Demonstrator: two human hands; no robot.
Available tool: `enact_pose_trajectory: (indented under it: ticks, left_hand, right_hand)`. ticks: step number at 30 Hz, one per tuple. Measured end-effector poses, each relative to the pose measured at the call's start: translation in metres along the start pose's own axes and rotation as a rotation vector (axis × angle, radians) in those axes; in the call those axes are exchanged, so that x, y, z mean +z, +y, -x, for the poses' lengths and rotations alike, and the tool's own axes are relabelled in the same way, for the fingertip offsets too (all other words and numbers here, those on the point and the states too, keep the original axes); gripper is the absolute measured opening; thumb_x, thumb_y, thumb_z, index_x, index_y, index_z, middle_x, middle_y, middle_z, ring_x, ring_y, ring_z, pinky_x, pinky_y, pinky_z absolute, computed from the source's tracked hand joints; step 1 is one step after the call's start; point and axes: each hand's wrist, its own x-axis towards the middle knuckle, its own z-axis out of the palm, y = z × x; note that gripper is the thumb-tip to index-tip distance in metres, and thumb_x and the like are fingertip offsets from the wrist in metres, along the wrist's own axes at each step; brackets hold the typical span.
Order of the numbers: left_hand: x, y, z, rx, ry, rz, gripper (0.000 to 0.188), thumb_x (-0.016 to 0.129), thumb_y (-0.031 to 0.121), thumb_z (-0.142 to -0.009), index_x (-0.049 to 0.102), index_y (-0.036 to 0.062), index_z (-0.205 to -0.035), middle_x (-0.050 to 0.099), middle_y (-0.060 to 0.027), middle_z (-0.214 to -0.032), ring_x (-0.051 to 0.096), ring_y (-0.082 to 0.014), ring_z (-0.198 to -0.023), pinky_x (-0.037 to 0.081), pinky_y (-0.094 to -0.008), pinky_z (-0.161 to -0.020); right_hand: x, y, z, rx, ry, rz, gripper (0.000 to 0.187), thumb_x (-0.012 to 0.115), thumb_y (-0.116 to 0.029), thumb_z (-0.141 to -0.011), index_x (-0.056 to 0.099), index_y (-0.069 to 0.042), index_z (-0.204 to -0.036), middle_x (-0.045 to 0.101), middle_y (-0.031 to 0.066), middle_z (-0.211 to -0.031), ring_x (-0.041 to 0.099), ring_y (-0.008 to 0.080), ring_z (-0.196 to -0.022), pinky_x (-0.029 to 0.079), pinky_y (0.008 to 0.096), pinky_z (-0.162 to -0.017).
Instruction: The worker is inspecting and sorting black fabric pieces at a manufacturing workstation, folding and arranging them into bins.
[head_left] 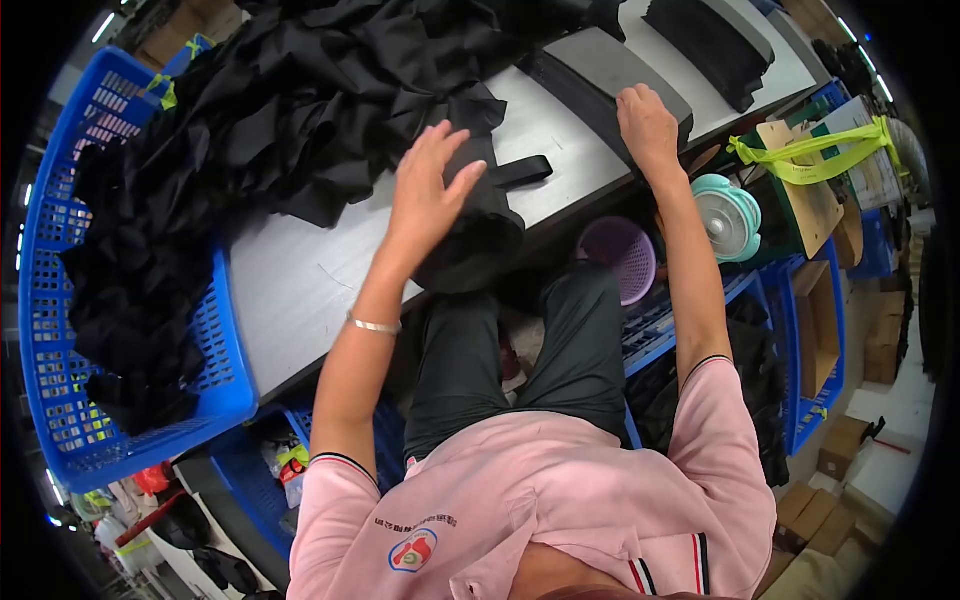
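Observation:
My left hand [432, 185], fingers spread, is over a black fabric piece [470, 225] that droops over the near edge of the metal table [290, 290]. A short black strap loop [524, 172] sticks out to the right of that piece. My right hand [650, 130] is at the near side of a stack of curved panels, its fingers bent and pressed together on the top grey panel [605, 65]. Beneath the grey panel, black layers [575, 95] show. My palm hides the exact grip.
Black cut fabric [310, 110] is heaped across the table's left and spills into a blue basket [235, 385]. Another black stack [710, 50] lies at the far right. Below the table edge are a purple basket [630, 260], a turquoise fan [727, 220] and blue crates [800, 430].

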Motion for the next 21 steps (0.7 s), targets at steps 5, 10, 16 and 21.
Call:
enact_pose_trajectory:
  ticks: [5,10,16,21]
  left_hand:
    - [-0.001,0.065,0.064,-0.182,-0.253,0.935,0.062,0.070,0.027,-0.094,0.048,0.0037,-0.146,0.047,-0.0160,-0.150,0.041,-0.0290,-0.142,0.032,-0.0375,-0.115]
    - [0.037,0.079,0.116,-0.300,-0.199,1.381,0.113,0.076,0.056,-0.082,0.013,0.0011,-0.158,0.018,-0.0130,-0.164,0.023,-0.0278,-0.151,0.025,-0.0405,-0.120]
    - [0.041,0.056,0.165,-0.381,-0.241,1.619,0.110,0.079,0.064,-0.073,0.030,0.0077,-0.154,0.048,-0.0138,-0.146,0.048,-0.0275,-0.135,0.038,-0.0426,-0.114]
    - [0.020,0.082,0.177,-0.377,-0.176,1.690,0.080,0.076,0.044,-0.087,0.040,0.0044,-0.147,0.055,-0.0177,-0.139,0.056,-0.0358,-0.126,0.046,-0.0471,-0.108]
  right_hand:
    - [-0.098,-0.079,0.030,-0.036,0.354,0.125,0.011,0.068,-0.008,-0.083,0.057,-0.008,-0.084,0.056,0.0062,-0.087,0.060,0.0244,-0.080,0.052,0.0352,-0.067]
    - [-0.165,-0.157,0.117,-0.104,0.168,-0.220,0.016,0.064,-0.002,-0.085,0.062,-0.004,-0.101,0.063,0.0141,-0.128,0.066,0.0294,-0.076,0.053,0.0361,-0.067]
    - [-0.189,-0.196,0.184,0.095,-0.183,-1.124,0.009,0.059,-0.005,-0.098,0.061,0.000,-0.105,0.070,0.0148,-0.100,0.070,0.0263,-0.078,0.053,0.0323,-0.067]
    - [-0.192,-0.200,0.207,0.388,-0.369,-1.107,0.009,0.061,-0.009,-0.099,0.062,-0.003,-0.105,0.064,0.0136,-0.079,0.065,0.0195,-0.068,0.051,0.0301,-0.064]
